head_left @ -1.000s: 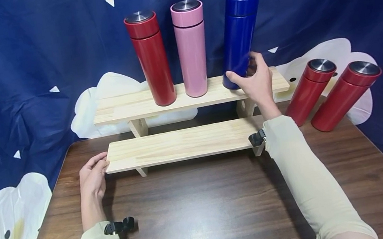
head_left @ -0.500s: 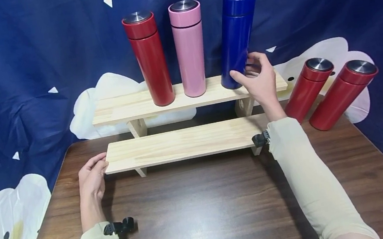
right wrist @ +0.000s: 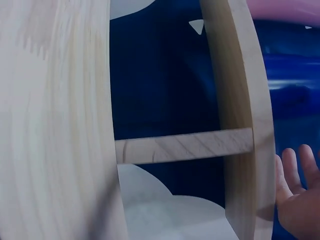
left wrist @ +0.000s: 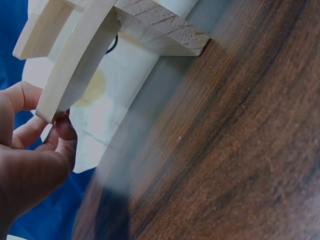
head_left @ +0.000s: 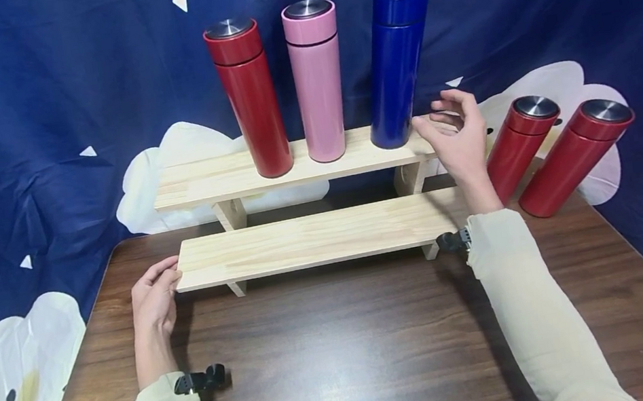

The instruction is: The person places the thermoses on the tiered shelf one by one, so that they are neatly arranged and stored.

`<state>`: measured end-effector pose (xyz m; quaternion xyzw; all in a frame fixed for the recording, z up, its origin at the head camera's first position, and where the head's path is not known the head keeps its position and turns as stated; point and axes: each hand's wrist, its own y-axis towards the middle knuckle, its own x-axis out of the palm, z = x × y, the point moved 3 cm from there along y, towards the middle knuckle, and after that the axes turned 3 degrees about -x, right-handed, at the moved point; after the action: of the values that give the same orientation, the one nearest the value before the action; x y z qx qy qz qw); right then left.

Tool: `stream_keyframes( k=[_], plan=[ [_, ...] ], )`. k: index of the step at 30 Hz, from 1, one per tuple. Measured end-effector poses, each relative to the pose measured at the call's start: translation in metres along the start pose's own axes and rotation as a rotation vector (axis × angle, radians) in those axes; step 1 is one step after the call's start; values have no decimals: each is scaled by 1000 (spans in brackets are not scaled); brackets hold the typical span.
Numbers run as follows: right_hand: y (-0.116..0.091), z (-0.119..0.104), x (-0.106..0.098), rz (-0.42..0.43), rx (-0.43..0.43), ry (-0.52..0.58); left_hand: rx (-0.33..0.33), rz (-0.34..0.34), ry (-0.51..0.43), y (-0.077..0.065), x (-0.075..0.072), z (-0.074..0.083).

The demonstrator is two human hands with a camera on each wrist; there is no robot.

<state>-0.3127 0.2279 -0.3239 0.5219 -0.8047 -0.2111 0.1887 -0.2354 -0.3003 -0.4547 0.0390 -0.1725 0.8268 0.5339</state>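
My left hand (head_left: 152, 296) pinches the left end of the lower board of a two-tier wooden shelf (head_left: 314, 239); in the left wrist view the board's end (left wrist: 55, 107) sits between thumb and fingers. On the upper board stands a blue thermos bottle (head_left: 399, 73), upright. Just right of its base is my right hand (head_left: 461, 140), fingers loosely bent and apart from the bottle, with nothing in them. A pink thermos bottle (head_left: 320, 91) and a red thermos bottle (head_left: 251, 107) stand further left on that board.
Two more red thermos bottles, a nearer one (head_left: 575, 158) and one beside it (head_left: 520, 145), stand on the brown wooden table (head_left: 330, 350) right of the shelf. Behind everything hangs a dark blue curtain (head_left: 63, 72) with white patterns.
My right hand has let go of the blue thermos bottle and moved right, away from it. The bottle stays on the upper board. My left hand keeps its hold.
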Motion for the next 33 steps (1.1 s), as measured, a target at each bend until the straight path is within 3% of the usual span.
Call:
stream_keyframes(
  k=[8,22,27,33],
  plan=[
    [-5,-8,-20,44,13,57,-4,5,11,0,0,1],
    [-10,-16,-47,115,-41,102,-6,6,24,-1,-1,0],
    [-11,-17,-58,166,-32,141,-4,3,20,-1,0,0],
    [-9,-21,-75,251,-45,102,-3,1,14,-1,0,1]
  ],
)
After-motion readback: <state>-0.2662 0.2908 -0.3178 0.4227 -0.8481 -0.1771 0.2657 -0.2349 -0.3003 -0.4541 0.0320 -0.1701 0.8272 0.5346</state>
